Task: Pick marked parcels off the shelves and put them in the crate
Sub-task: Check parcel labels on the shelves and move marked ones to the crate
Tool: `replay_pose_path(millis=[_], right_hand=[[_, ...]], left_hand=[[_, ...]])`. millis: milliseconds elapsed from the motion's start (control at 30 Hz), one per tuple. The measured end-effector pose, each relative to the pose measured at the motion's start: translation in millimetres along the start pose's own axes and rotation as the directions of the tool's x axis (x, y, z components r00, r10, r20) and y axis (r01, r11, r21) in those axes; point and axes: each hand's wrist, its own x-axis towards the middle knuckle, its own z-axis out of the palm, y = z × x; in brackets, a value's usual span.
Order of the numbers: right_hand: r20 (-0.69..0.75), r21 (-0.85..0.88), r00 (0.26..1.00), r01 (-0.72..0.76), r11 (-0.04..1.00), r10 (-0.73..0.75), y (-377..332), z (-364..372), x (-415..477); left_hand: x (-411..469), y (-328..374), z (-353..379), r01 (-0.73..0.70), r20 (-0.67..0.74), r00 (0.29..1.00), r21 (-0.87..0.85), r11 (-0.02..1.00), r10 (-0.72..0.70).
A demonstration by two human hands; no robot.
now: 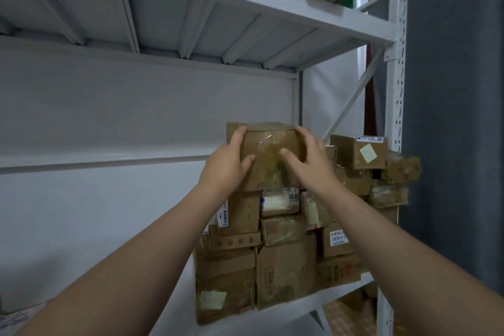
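Left hand [229, 165] and right hand [312, 162] grip a taped, rectangular cardboard box [272, 144] atop the stack [283, 267], fingers [240, 133] curled over its top edges.

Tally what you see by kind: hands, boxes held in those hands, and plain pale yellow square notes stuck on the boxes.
Hands: 2, the left hand and the right hand
Boxes held: 1, the top box
Yellow square notes: 2 clearly seen, the upper note and the lower note
Total: 5
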Motion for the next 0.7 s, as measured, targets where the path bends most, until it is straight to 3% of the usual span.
replay_pose_path(millis=[200, 433, 533, 700], right_hand=[[-0.157, 0.178, 0.984, 0.107, 0.978, -0.079, 7.4, 1.8, -17.5], [-0.325, 0.282, 0.938, 0.215, 0.935, -0.117, -2.3, 2.4, -35.9], [-0.272, 0.434, 0.961, 0.159, 0.887, -0.039, -9.7, -1.3, -42.8], [-0.156, 0.386, 0.988, 0.046, 0.921, 0.016, -21.6, -4.2, -59.4]], left_hand=[[-22.5, 16.4, 1.3, -0.014, -0.183, 0.982, -0.268, 0.963, -0.037], [-35.0, 35.8, -7.2, 0.048, -0.269, 0.934, -0.556, 0.830, -0.234], [-46.2, 43.7, -17.6, 0.010, -0.262, 0.934, -0.660, 0.751, -0.243], [-66.7, 32.6, -29.9, 0.034, -0.256, 0.937, -0.613, 0.789, -0.239]])
